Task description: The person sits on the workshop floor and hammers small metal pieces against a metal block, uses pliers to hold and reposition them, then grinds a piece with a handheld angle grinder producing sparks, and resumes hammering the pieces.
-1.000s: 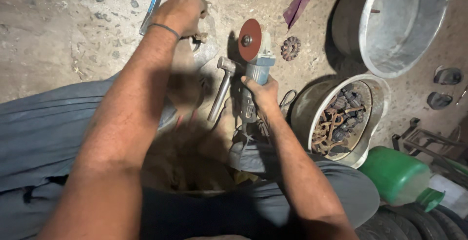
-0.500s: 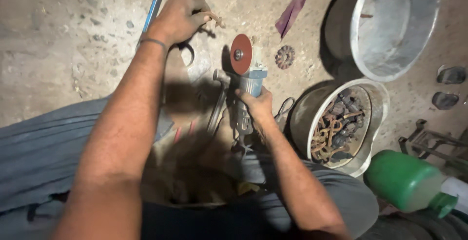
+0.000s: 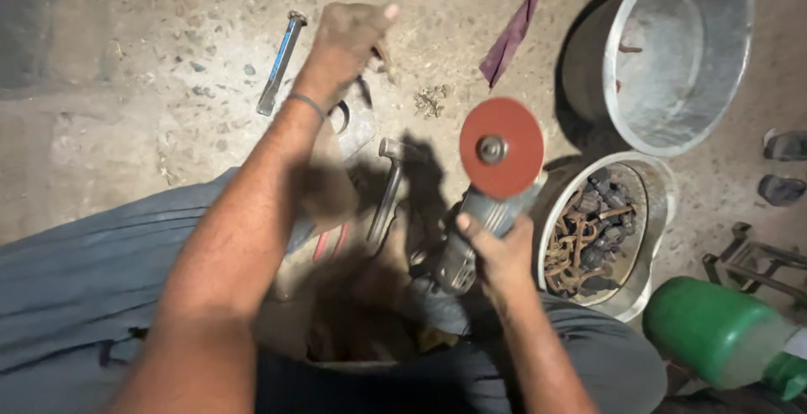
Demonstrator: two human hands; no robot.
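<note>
My right hand (image 3: pixel 498 256) grips the grey body of an angle grinder (image 3: pixel 471 237), held above my lap with its red disc (image 3: pixel 502 147) facing up. My left hand (image 3: pixel 349 37) is stretched out over the concrete floor, fingers closed around a small metal piece that is mostly hidden in the fist. Below that hand lies a flat metal plate with a hole (image 3: pixel 351 121). A hammer (image 3: pixel 388 185) lies on the floor between my arms.
A blue-handled tool (image 3: pixel 280 63) lies at the far left. A big empty metal basin (image 3: pixel 672 48) stands at the upper right, a smaller bowl of rusty parts (image 3: pixel 598 227) below it. A purple cloth strip (image 3: pixel 513 29), a green container (image 3: pixel 721 334), a small scrap pile (image 3: pixel 431 100).
The grinder has been lifted and tilted so the red disc faces up, further to the right. My left hand stays out over the floor, closed on the small piece.
</note>
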